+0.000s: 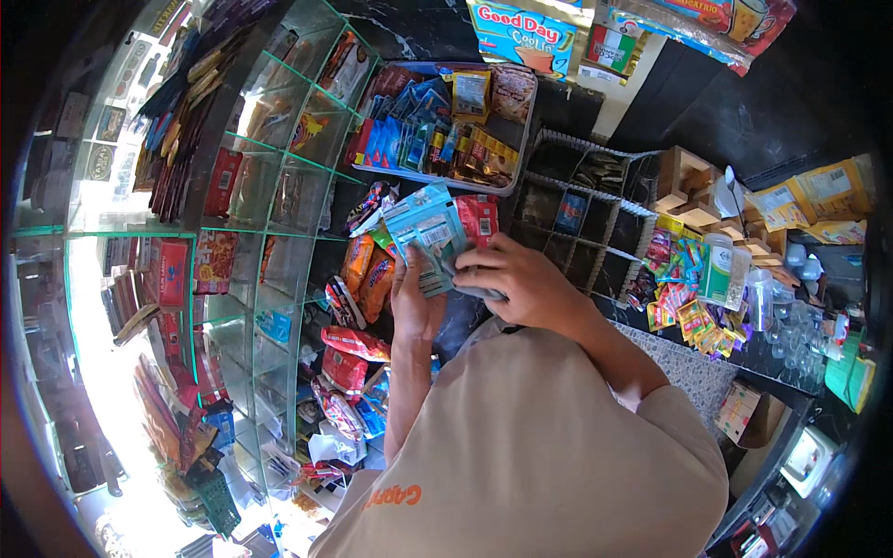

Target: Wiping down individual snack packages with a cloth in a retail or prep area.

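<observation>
From my feed, the left hand (417,305) grips a light-blue pouch (424,221); the right hand (523,281) curls its fingers at the edge, hold unclear to me

Strong daylight comes from the left, burning out to white around the glass shelves (260,229). The black wall (758,107) at upper right stays dim. The shirt (549,428) is softly lit; straight edges curve toward a dark, rounded rim.

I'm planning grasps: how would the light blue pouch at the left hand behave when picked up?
The pouch is probably floppy, since it looks like thin film packaging. Its smooth face may be slippery. Its flat shape suggests it won't roll.
</observation>
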`<state>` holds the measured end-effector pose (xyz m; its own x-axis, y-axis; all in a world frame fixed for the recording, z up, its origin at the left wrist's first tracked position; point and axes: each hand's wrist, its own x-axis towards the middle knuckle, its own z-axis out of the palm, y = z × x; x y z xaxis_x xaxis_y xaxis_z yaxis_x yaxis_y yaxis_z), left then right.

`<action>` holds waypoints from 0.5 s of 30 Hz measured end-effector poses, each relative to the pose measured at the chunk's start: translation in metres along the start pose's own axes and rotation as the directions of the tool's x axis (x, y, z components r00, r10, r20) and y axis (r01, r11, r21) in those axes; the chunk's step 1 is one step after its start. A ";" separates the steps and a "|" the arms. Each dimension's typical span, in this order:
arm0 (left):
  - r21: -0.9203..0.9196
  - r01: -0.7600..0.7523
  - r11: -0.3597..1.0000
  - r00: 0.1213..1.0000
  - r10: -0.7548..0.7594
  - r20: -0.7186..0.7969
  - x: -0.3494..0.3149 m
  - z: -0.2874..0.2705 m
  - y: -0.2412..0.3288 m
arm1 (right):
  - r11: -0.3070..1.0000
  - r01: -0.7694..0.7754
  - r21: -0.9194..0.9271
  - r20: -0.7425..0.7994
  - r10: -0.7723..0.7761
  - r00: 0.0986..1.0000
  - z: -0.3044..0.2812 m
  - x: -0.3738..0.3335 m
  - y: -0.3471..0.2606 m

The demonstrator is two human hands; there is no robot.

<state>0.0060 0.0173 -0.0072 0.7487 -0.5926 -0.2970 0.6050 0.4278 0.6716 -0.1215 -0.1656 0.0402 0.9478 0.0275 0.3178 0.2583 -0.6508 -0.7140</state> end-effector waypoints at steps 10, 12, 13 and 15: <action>0.005 0.065 0.998 0.997 -0.065 0.033 -0.001 0.011 -0.003 | 0.992 -0.031 0.126 -0.224 0.059 0.973 -0.018 0.017 -0.008; 0.038 0.072 0.997 0.996 -0.074 0.053 -0.002 0.014 -0.006 | 0.998 -0.036 0.047 -0.268 0.047 0.962 -0.013 0.024 -0.002; 0.031 0.069 0.997 0.995 -0.071 0.068 -0.002 0.016 -0.008 | 0.999 -0.041 0.010 -0.225 0.042 0.974 -0.010 0.023 -0.001; 0.018 0.050 0.999 0.994 -0.052 0.097 0.000 0.016 -0.005 | 0.998 -0.028 -0.058 -0.121 0.020 0.992 0.000 0.020 0.001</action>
<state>-0.0019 0.0042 0.0004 0.6866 -0.6775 -0.2638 0.6366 0.3849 0.6683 -0.1021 -0.1653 0.0461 0.9233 -0.0776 0.3762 0.2208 -0.6942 -0.6851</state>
